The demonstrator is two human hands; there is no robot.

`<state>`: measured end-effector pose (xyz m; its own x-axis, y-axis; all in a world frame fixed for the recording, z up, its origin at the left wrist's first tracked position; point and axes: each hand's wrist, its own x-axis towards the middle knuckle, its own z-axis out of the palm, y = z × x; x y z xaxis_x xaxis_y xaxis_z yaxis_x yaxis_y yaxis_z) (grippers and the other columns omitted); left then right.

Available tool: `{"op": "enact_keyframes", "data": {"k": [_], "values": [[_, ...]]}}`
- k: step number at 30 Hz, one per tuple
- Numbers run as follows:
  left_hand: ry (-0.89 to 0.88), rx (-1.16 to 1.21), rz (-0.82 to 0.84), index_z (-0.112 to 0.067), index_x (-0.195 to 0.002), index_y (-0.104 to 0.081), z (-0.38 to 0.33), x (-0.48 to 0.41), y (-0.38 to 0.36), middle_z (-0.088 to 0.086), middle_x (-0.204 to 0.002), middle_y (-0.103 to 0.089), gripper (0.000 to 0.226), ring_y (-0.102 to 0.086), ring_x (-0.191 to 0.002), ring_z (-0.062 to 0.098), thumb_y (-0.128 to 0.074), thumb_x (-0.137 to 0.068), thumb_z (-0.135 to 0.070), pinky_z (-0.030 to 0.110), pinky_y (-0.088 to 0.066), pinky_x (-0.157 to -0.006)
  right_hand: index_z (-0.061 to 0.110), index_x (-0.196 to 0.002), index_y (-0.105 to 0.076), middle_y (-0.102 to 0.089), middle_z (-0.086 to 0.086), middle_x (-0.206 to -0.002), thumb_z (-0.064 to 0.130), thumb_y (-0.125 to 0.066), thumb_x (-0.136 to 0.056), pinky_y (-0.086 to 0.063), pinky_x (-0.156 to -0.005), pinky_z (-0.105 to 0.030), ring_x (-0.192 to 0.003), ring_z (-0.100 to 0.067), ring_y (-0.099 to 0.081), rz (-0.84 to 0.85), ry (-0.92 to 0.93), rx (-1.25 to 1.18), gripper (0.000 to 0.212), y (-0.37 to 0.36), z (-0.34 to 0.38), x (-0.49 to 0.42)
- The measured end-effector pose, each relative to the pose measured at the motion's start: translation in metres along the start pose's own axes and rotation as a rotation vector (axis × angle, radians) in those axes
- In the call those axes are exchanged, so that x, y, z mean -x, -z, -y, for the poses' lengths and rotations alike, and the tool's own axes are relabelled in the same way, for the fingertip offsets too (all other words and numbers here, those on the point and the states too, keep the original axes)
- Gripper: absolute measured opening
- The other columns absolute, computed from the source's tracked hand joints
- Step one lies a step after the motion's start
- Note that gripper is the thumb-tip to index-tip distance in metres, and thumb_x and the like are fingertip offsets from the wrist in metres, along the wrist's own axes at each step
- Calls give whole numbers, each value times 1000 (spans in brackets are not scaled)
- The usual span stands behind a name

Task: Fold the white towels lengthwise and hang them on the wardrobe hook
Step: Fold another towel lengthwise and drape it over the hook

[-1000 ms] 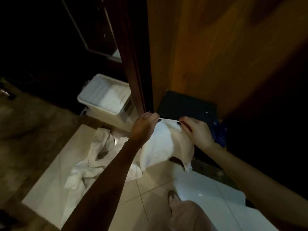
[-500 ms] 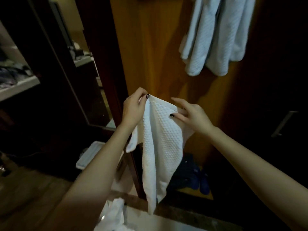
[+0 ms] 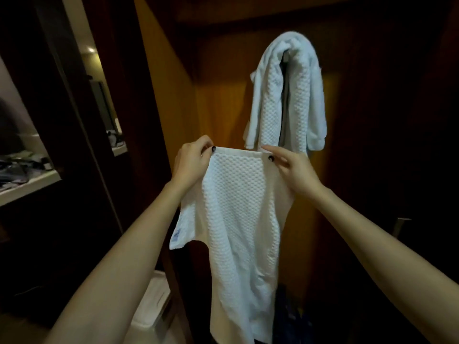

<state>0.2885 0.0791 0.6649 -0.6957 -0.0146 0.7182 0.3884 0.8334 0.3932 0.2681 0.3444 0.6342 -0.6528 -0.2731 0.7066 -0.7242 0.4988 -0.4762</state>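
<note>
A white waffle-weave towel (image 3: 238, 219) hangs straight down in front of me, its top edge stretched level. My left hand (image 3: 191, 162) pinches the top left corner and my right hand (image 3: 295, 170) pinches the top right corner. A small label shows on a flap at the towel's lower left. Above and behind, other white towels (image 3: 285, 95) hang draped over the wardrobe hook, which they hide, on the wooden panel (image 3: 218, 115).
A white plastic bin (image 3: 151, 309) stands on the floor at lower left. Dark shelves with clothes (image 3: 22, 175) are at the left. A dark blue item (image 3: 290, 316) lies low inside the wardrobe. The wardrobe's right side is dark.
I have lifted the towel from near the floor to chest height and spread its top edge flat between both hands. My view has risen, so the hung towels show in full.
</note>
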Motion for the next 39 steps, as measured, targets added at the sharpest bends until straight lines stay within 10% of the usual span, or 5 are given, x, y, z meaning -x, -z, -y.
{"op": "enact_keyframes", "data": {"k": [14, 21, 23, 39], "values": [[39, 488, 99, -11, -77, -56, -48, -33, -50, -9, -63, -49, 15, -39, -54, -2, -64, -89, -15, 13, -32, -52, 24, -111, -70, -65, 26, -102, 9, -63, -93, -42, -82, -3, -97, 16, -59, -51, -91, -239, 25, 34, -6, -30], [-4, 671, 210, -17, -77, -52, -78, -40, -56, -15, -45, -48, 19, -39, -42, -2, -65, -90, -11, 11, -28, -45, 24, -106, -73, -73, -16, -97, 23, -69, -90, -52, -78, -38, -91, -20, -69, -39, -228, -313, 17, 27, 18, -32], [-25, 729, 222, -16, -75, -51, -81, -38, -52, -13, -48, -49, 22, -42, -42, -5, -64, -90, -6, 8, -29, -46, 25, -95, -75, -76, 2, -84, 20, -70, -89, -49, -71, -18, -81, -2, -67, -51, -235, -323, 10, 29, 22, -31], [321, 594, 275, -12, -75, -54, -64, -40, -72, 5, -68, -56, 16, -51, -62, 16, -64, -85, -5, 21, -40, -51, 26, -99, -74, -74, 5, -91, 27, -65, -86, -57, -79, -40, -86, -14, -68, -384, -436, 132, 16, 79, -11, 19]]}}
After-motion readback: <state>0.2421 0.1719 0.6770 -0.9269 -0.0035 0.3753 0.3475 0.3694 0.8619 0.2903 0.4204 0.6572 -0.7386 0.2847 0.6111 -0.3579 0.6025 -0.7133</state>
